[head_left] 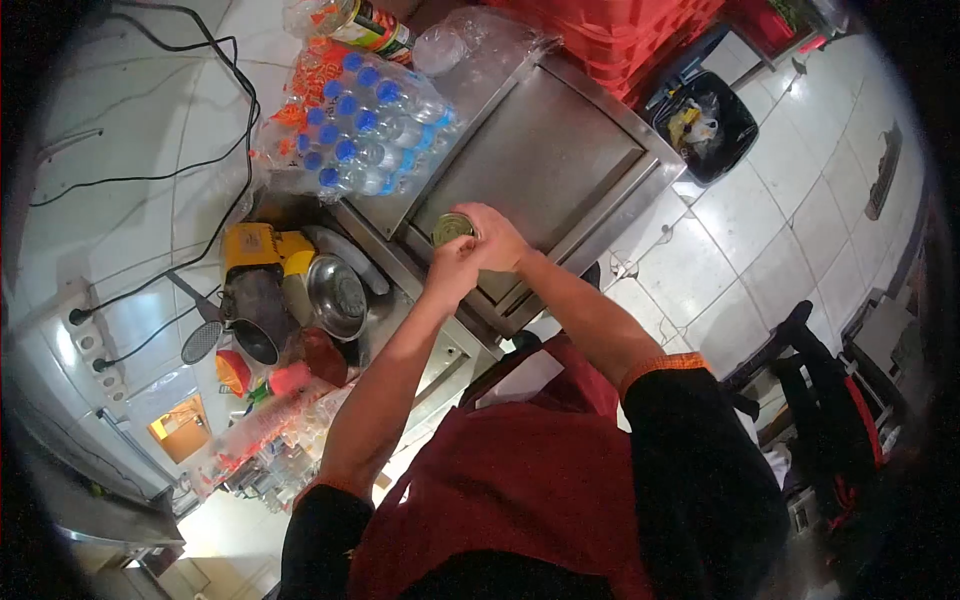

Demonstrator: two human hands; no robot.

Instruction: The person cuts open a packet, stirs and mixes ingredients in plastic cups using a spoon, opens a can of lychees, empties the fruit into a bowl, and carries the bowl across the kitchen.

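Note:
Close together over the steel counter [560, 150], both of my hands are at a small round tin can [453, 228] with a ringed, gold-green top facing up. My right hand [500, 242] is wrapped round the can's far and right side. Against the near edge of its top, the fingers of my left hand [456, 268] are pinched; whether they grip a tab or the rim is too small to tell. Most of the can's side is hidden by my hands.
A shrink-wrapped pack of blue-capped water bottles [365, 125] stands beyond the can. Left of my arm are a metal bowl [337, 295], a dark pot [257, 325] and a strainer [203, 343]. A red crate [620, 35] and black bin [705, 130] are at the back right.

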